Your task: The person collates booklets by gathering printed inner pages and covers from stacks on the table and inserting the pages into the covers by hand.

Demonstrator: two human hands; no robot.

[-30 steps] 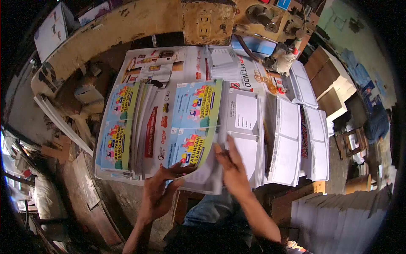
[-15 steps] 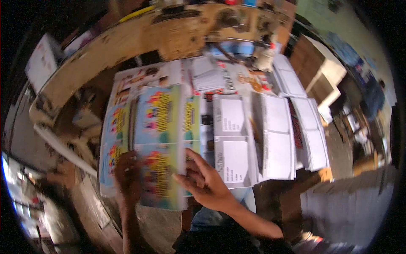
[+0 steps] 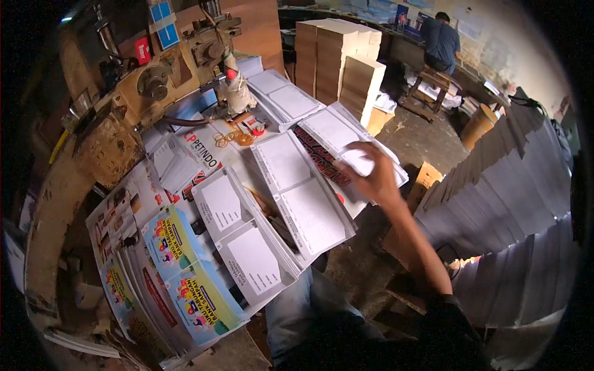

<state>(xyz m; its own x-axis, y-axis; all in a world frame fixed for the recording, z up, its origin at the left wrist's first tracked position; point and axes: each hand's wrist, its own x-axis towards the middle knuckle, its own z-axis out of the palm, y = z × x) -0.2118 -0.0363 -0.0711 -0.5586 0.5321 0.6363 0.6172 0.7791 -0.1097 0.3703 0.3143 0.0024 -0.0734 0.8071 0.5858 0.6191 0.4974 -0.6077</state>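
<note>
My right hand (image 3: 376, 173) is over the rightmost stack of white printed sheets (image 3: 328, 128), thumb and fingers apart above its near half. Whether the fingertips touch the top sheet, I cannot tell. My left hand is out of view. Left of that stack lie a second stack of white form sheets (image 3: 315, 213) and a third (image 3: 250, 260). Farther left are blue and yellow cover sheets (image 3: 195, 300) printed "Buku Tabungan Bank Sampah", next to a curved pile of bound edges (image 3: 139, 290).
A worn machine (image 3: 154, 83) with a wrapped bottle (image 3: 238, 93) stands behind the table. Tall cut paper stacks (image 3: 334, 62) rise at the back, and large grey sheet piles (image 3: 501, 185) at right. A person (image 3: 440, 43) sits far off, facing away.
The view has swung right. My right hand has left the cover sheet and moved to the rightmost white stack. My left hand, earlier beside the cover sheet, has gone out of view.
</note>
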